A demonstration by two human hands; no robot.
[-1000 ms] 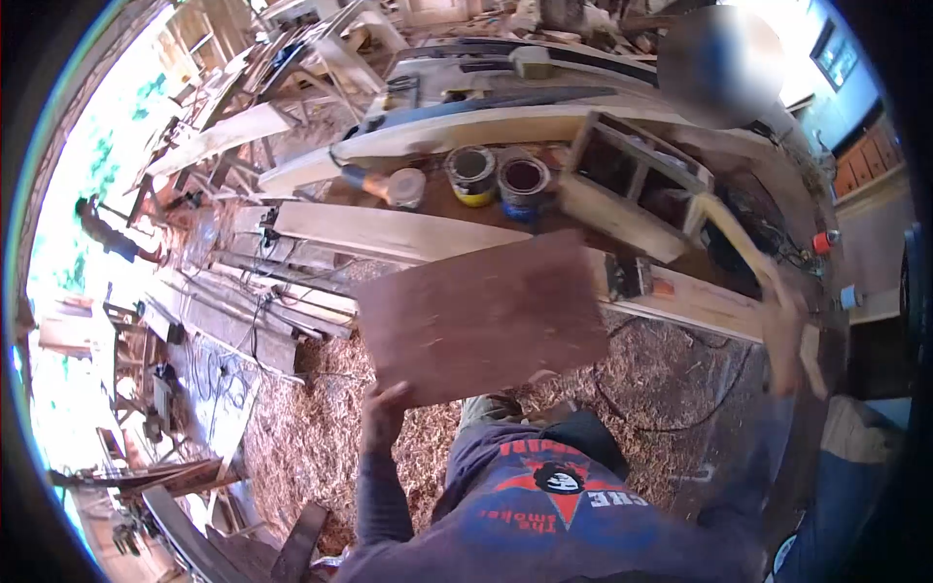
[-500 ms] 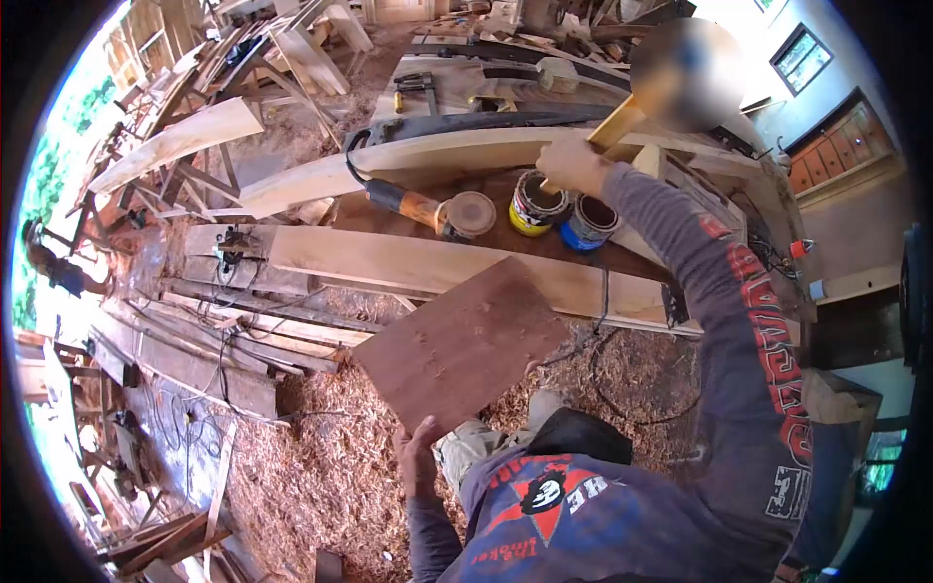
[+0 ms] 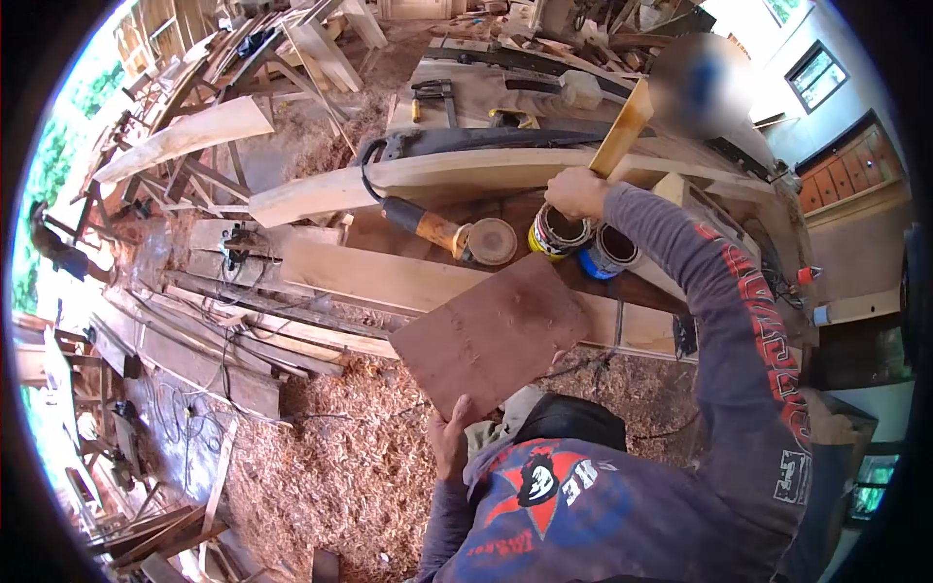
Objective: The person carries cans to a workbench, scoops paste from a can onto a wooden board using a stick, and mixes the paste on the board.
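Observation:
My left hand grips the near left corner of a thin reddish-brown board, which is tilted, with a few small lumps or marks on its face. In my right hand is a flat yellowish stick, fingers wrapped round it and one end pointing up and away. That hand is just above an open can with a yellow label, its rim smeared dark. Beside it is a second open can, with a blue label. An angle grinder with a round disc lies left of the cans.
A long curved plank runs behind the cans and a second plank in front. A handsaw, a clamp and a plastic container lie farther back. Wood shavings cover the floor; timber is stacked left.
The view has shifted slightly. My left hand has brought the board right and nearer the cans. My right hand stays by the yellow-label can, still holding the stick.

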